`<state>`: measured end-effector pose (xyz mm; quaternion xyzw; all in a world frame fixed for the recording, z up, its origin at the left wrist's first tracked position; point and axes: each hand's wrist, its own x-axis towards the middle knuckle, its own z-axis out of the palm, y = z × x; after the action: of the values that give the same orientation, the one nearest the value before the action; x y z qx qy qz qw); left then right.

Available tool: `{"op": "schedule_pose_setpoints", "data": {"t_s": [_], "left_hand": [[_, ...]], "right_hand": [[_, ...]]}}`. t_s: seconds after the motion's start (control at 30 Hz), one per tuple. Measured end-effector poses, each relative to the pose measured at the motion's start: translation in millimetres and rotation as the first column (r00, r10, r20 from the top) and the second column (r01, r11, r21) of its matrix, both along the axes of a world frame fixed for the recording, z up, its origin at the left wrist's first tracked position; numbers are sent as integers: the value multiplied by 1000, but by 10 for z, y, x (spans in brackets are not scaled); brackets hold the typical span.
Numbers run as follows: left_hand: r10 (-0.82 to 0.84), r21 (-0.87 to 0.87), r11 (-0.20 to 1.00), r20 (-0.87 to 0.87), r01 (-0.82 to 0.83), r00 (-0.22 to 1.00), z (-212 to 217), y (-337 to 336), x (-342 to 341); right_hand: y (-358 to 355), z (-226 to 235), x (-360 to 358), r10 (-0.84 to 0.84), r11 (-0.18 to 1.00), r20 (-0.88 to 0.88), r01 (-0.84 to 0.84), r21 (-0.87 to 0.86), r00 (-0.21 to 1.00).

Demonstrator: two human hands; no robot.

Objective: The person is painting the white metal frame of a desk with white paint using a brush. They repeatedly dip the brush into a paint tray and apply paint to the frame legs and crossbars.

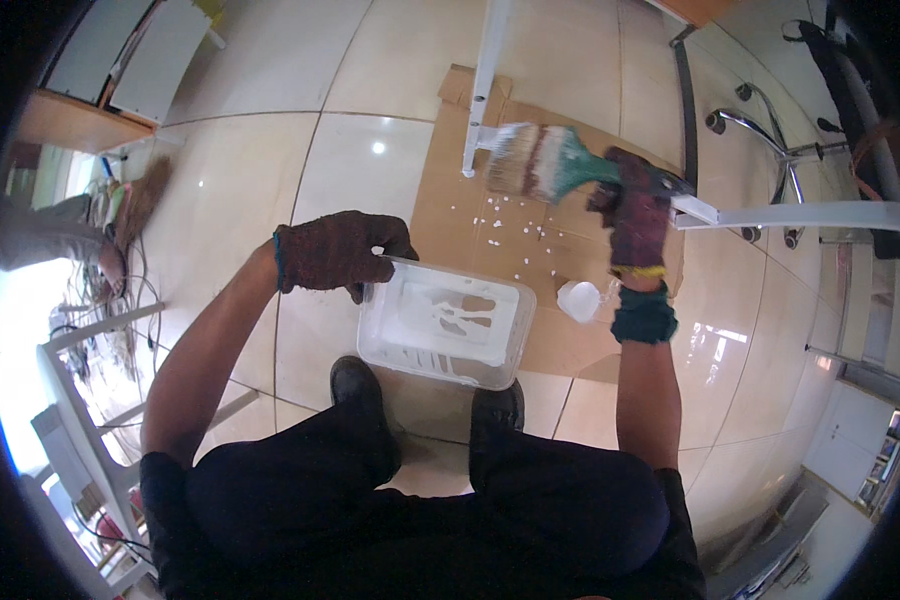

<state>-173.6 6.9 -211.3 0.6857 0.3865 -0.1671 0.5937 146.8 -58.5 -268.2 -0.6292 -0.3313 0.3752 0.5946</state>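
Observation:
My left hand, in a dark work glove, grips the upper left corner of a clear plastic tub. White paint coats the inside of the tub. In my gloved right hand is a wide paintbrush with a green handle, its pale bristles turned to the left. The bristles are smeared by motion and lie against or close to the foot of a white metal leg; whether they touch it I cannot tell. Below the brush, white drips dot a flat cardboard sheet.
A white lump or small cup rests on the cardboard, left of my right wrist. A white bar runs right from behind my right hand. Farther right stands a chrome wheeled chair base. Cables and a broom are at the left.

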Motion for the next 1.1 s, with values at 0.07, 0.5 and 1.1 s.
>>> {"op": "schedule_pose_setpoints", "data": {"t_s": [0.07,0.5,1.1], "left_hand": [[8,7,1000,64,-8,998,-64,-8,-17],[31,-48,998,31,-29,999,-72,14,-93],[52,-91,995,29,-49,998,-67,7,-37]], "right_hand": [[99,-66,-4,-10,998,4,10,-55,1000],[-430,161,830,-320,943,167,330,-36,932],[-287,76,626,-260,965,12,260,28,965]]}}
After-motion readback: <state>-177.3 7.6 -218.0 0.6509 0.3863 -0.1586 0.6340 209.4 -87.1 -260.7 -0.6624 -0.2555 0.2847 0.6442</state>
